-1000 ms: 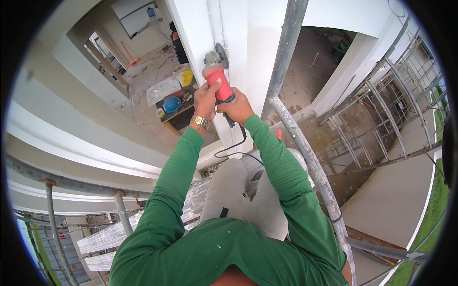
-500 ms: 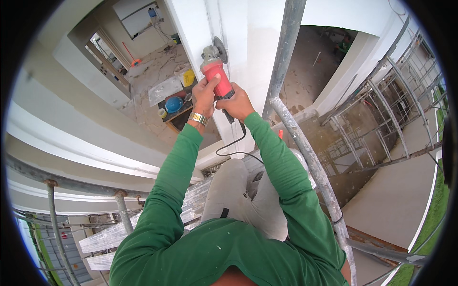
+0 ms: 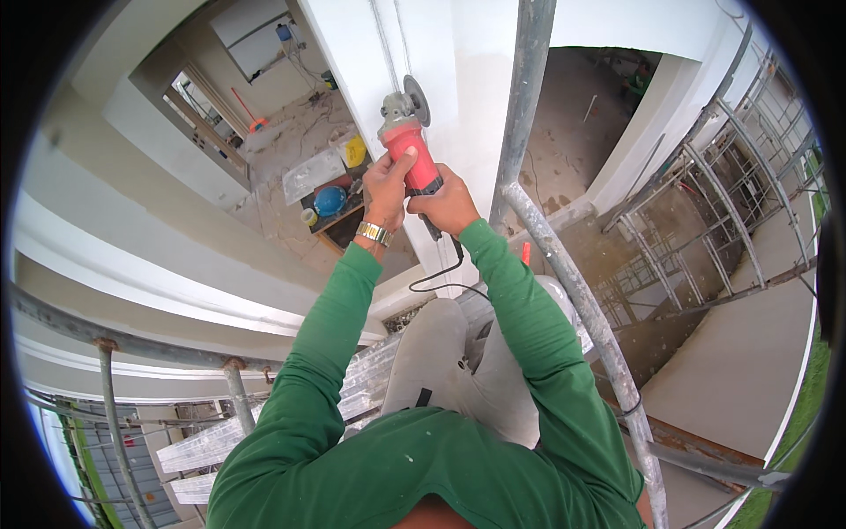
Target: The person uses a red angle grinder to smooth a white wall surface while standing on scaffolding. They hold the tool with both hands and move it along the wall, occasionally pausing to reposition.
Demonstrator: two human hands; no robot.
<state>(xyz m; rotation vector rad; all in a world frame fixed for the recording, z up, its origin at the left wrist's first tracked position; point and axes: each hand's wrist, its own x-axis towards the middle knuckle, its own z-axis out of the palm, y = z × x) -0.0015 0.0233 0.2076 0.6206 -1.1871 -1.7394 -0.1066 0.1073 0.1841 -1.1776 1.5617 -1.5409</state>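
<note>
packages: yellow container (image 3: 355,152) on the floor far below, left of the white column | blue round tub (image 3: 330,200) just beside it | labels, signs, screens: none visible

Both arms are reaching forward and up, sleeved in green, elbows bending slightly and forearms converging toward the middle. The left hand (image 3: 386,187) is curling its fingers closed, thumb pointing up, with a metal watch showing at the wrist. The right hand (image 3: 445,204) is sitting just beside it, a little lower, knuckles facing the camera and fingers wrapping shut. The two hands are nearly touching.
</note>
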